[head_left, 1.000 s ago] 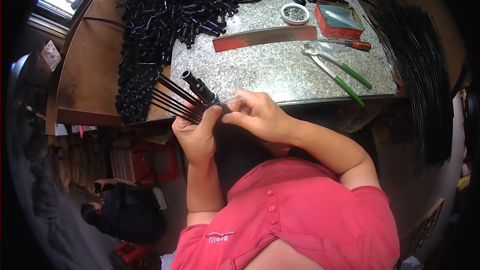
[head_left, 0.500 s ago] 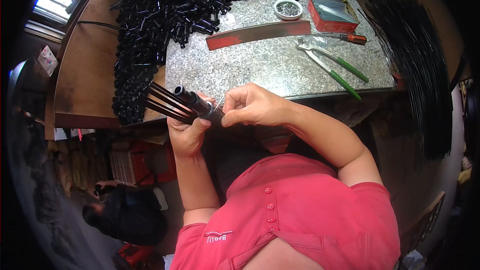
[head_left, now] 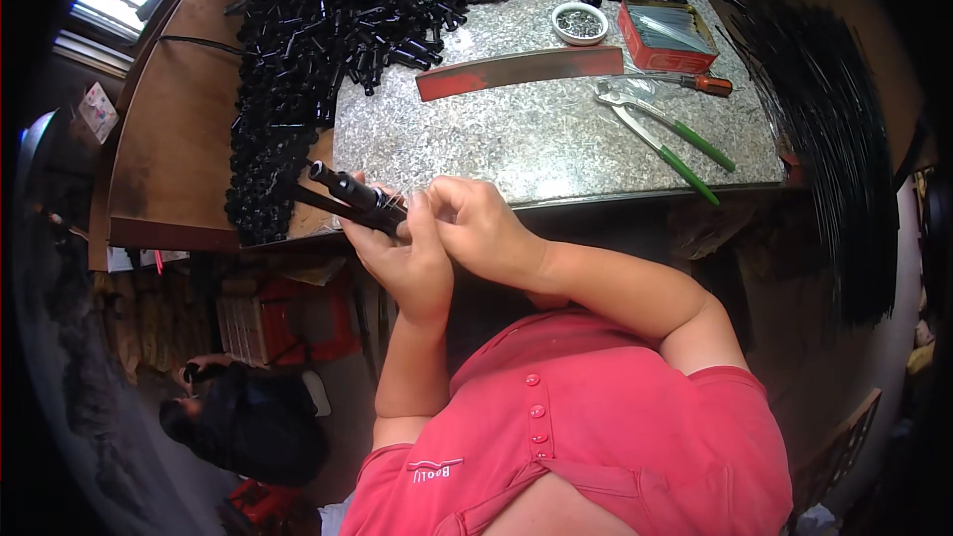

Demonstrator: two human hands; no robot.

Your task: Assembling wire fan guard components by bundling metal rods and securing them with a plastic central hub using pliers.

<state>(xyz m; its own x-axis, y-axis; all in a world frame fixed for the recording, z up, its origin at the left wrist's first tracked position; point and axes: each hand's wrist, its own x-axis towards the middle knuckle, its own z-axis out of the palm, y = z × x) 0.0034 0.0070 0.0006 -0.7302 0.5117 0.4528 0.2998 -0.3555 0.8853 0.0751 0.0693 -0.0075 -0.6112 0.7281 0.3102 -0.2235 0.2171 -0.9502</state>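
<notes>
The black tube (head_left: 345, 189) with thin rods sits clenched in my left hand (head_left: 407, 263) just off the stone slab's (head_left: 556, 144) near edge; my right hand (head_left: 481, 228) pinches at its inner end. One piece in progress, I judge; the large heap of black tubes (head_left: 328, 50) remains beyond.

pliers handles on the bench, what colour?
Green handles on the pliers, lying on the speckled grey slab; the head view shows them clearly.

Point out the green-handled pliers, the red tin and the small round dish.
green-handled pliers (head_left: 663, 135): head view, on the jaws' pivot end.
red tin (head_left: 667, 37): head view, on its open top.
small round dish (head_left: 580, 24): head view, on its centre.
</notes>
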